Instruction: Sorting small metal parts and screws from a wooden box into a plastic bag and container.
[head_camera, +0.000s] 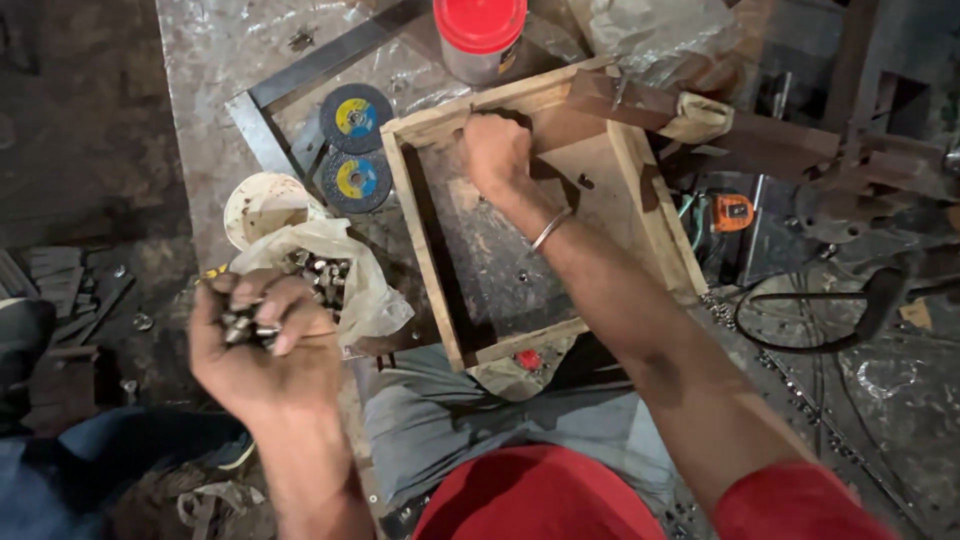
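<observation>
Wooden tray (655, 215) sat tilted on the metal-sheet surface (210, 90) ahead of the knees, nearly bare inside, only a few small bits left on its dark floor. Right hand (495, 150) was fisted at the tray's far corner; grip closed, contents couldn't be told. Plastic bag (375, 300) of bolts lay left of the tray, open, partly filled. Two grinding discs (355, 150) lay behind it, beside a red-lidded jar (480, 35). Left hand (260, 345) was raised near the bag, grip clenched around a handful of bolts (245, 325). Sorting looked mostly done.

Two grinding discs (356, 117), one wooden tray (660, 235), one red-lidded jar (480, 35).
</observation>
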